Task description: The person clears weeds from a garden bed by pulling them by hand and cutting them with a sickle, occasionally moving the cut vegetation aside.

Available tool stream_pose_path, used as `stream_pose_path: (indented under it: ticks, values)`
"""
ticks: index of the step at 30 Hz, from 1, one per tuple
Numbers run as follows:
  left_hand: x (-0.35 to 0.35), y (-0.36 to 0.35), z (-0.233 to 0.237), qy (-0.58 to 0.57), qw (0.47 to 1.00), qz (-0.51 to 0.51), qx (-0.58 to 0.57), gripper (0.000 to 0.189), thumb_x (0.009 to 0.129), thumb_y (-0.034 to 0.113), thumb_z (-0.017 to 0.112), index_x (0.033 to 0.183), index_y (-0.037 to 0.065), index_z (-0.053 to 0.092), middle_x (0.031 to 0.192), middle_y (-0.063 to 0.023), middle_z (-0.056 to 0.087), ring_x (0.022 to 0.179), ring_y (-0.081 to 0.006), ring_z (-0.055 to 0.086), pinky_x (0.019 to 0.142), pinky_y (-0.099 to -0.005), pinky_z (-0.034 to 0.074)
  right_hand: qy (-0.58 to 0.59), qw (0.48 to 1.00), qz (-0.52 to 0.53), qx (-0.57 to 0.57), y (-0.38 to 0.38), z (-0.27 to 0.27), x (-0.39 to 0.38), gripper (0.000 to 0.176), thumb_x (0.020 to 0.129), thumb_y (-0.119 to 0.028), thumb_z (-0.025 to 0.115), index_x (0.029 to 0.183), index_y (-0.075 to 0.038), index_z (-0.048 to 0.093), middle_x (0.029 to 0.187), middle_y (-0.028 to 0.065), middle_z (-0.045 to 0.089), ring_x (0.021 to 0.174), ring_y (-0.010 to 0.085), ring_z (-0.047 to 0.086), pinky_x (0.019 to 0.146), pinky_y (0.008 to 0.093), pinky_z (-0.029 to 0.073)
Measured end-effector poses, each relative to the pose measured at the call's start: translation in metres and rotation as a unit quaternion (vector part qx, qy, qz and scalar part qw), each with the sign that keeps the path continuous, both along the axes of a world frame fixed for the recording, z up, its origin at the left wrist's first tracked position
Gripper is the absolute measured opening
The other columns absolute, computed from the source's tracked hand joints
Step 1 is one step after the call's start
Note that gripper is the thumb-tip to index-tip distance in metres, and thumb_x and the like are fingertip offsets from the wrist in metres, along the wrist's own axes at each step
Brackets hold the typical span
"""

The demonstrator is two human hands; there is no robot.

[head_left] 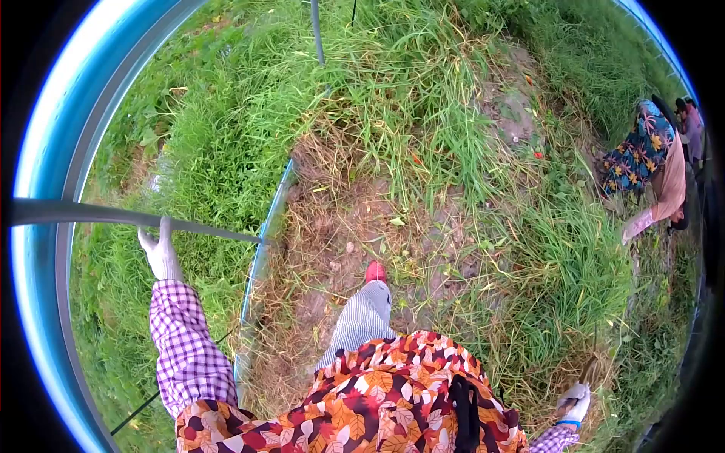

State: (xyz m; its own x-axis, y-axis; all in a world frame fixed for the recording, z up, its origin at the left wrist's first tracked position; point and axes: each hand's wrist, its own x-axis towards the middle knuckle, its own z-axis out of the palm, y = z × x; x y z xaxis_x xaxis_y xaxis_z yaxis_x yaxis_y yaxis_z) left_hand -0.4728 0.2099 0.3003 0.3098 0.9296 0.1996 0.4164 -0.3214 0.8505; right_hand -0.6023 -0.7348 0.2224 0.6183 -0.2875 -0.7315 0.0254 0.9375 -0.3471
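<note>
Leaf-print clothing [393,386] fills the foreground, left hand [161,253] curled loosely round grey pole [106,215], right hand [576,402] closed on brownish tool [587,368].

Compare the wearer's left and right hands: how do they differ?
The left hand touches the grey pole; the right hand holds a brownish object, too small to identify. A blue band circles the right hand's wrist, while the left hand's shows none. Both wear whitish gloves and checked sleeves.

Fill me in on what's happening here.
A person stands on straw-strewn ground, the gloved left hand touching a grey pole. The gloved right hand appears to hold a slim brownish object, too small to identify. Another person on the right bends over green grass.
</note>
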Motion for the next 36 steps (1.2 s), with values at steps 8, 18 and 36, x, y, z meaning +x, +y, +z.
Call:
stream_pose_path:
  ticks: [8,18,36]
  values:
    - [0.029,0.052,-0.005,-0.139,0.99,-0.017,-0.007,0.028,0.093,0.018,0.061,0.115,0.001,0.059,0.078,-0.01,0.069,0.075,-0.0193,0.067,0.08,-0.036,0.056,0.348,0.817,0.382,-0.256,0.141,-0.003,0.065,0.027,0.093,-0.022,0.051,0.068,-0.012,0.046,0.049,0.0008,0.043,0.037,0.0171,0.043,0.033,0.031,0.036]
    - [0.024,0.044,-0.003,-0.166,0.985,-0.05,-0.014,0.016,0.094,0.019,0.061,0.092,0.004,0.059,0.057,0.0001,0.05,0.057,-0.0125,0.051,0.077,-0.0365,0.051,0.231,0.737,0.482,-0.414,0.278,0.033,0.222,0.014,0.092,-0.017,0.054,0.098,-0.008,0.044,0.064,0.0024,0.048,0.045,0.0135,0.047,0.038,0.029,0.042]
    - [0.025,0.014,0.019,-0.102,0.982,0.131,-0.088,0.017,0.094,0.018,0.06,0.108,0.01,0.057,0.087,-0.0024,0.061,0.082,-0.0143,0.059,0.081,-0.0314,0.049,0.049,0.472,0.764,-0.438,0.408,-0.107,0.43,0.04,0.087,-0.032,0.057,0.103,0.005,0.054,0.074,0.0143,0.061,0.065,0.0218,0.063,0.058,0.0342,0.049]
